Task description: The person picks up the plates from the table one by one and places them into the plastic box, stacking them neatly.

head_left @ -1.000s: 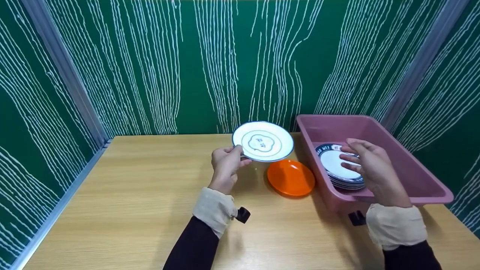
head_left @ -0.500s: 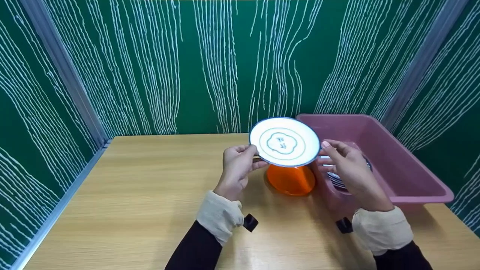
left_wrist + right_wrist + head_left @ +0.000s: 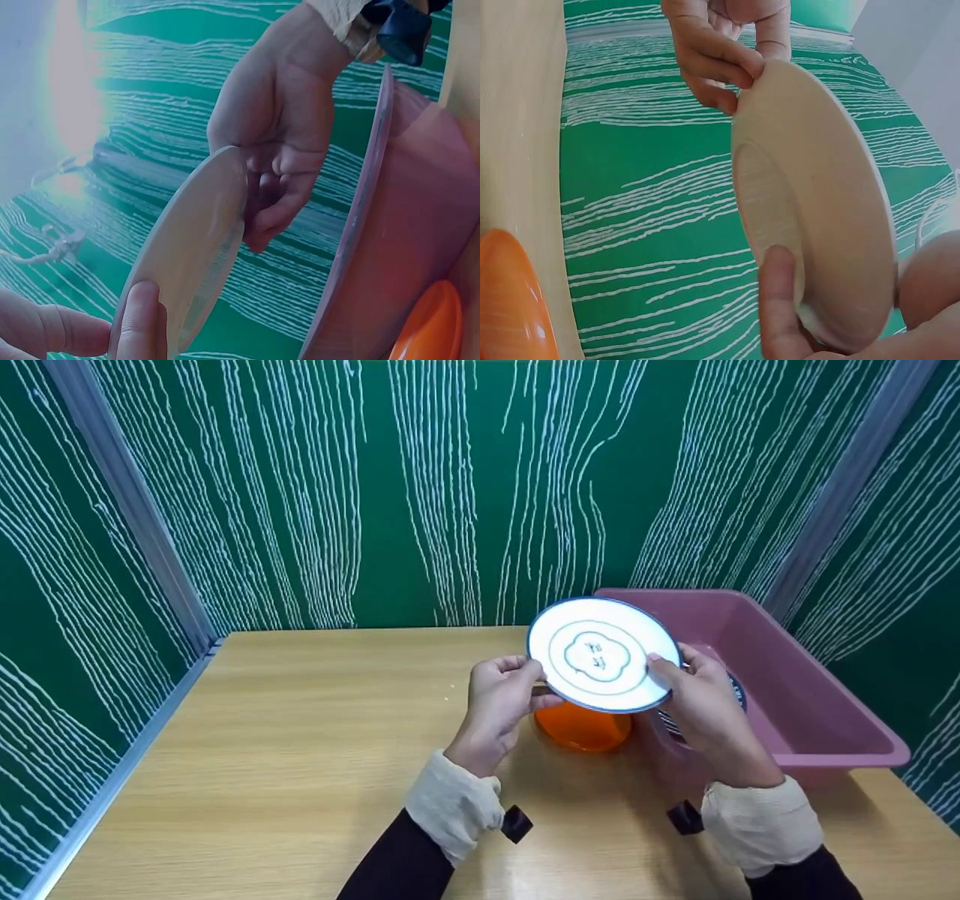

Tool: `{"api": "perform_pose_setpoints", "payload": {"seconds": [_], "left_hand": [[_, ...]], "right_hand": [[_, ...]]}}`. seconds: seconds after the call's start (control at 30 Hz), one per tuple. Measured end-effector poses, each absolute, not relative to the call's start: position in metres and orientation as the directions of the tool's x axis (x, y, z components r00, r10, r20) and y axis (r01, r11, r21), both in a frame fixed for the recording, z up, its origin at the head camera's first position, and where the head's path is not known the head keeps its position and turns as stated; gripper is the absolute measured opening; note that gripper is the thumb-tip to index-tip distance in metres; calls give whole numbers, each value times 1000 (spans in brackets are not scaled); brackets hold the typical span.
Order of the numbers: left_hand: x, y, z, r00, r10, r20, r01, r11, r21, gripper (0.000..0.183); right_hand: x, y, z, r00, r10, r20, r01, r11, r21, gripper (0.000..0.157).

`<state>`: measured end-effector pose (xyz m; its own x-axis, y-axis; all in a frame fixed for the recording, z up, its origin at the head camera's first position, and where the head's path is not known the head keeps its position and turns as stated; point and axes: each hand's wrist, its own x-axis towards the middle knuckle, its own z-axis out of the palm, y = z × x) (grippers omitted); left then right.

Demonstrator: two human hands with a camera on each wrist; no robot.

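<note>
A white plate [image 3: 600, 656] with a blue rim and a blue motif is held in the air between both hands, face up and tilted. My left hand [image 3: 499, 712] pinches its left edge, thumb on top and fingers beneath. On the right edge my right hand [image 3: 709, 705] grips it, thumb over the face. Both wrist views show the pale underside of the plate [image 3: 187, 232] with its foot ring. Below it lies an orange plate [image 3: 581, 727] on the table, partly covered from view.
The pink basin [image 3: 825, 697] stands at the right, close beside the orange plate. Inside it, a stack of dark-rimmed plates [image 3: 736, 690] is mostly hidden by my right hand. Green patterned panels [image 3: 420, 495] enclose the wooden table [image 3: 300, 735] at the back and sides.
The white plate has moved right in my left hand, over more of the orange plate. My right hand has come left from above the basin and taken hold of the plate's right edge.
</note>
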<state>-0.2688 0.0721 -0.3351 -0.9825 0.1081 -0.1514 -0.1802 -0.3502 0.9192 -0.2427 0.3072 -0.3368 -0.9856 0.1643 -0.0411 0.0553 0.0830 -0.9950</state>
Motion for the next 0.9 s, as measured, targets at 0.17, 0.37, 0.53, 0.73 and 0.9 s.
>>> {"api": "perform_pose_setpoints", "payload": {"seconds": [0.17, 0.37, 0.53, 0.73, 0.9], "left_hand": [[-268, 75, -337, -984, 102, -145, -172, -344, 923, 14], [-269, 74, -341, -981, 157, -110, -162, -372, 914, 17], [-272, 76, -347, -966, 244, -91, -172, -338, 925, 19], [-279, 76, -356, -956, 274, -104, -164, -206, 965, 13], [-289, 78, -369, -956, 244, -165, -198, -117, 973, 9]], "right_hand": [[-242, 312, -335, -989, 143, -23, 12, -78, -997, 69], [-242, 318, -332, -991, 137, -5, -10, -110, -994, 66], [-241, 326, -328, -987, 158, -1, -24, -151, -988, 65], [-236, 343, -325, -983, 183, 33, -67, -185, -980, 68], [-233, 358, -324, -974, 223, 35, -86, -222, -971, 67]]}}
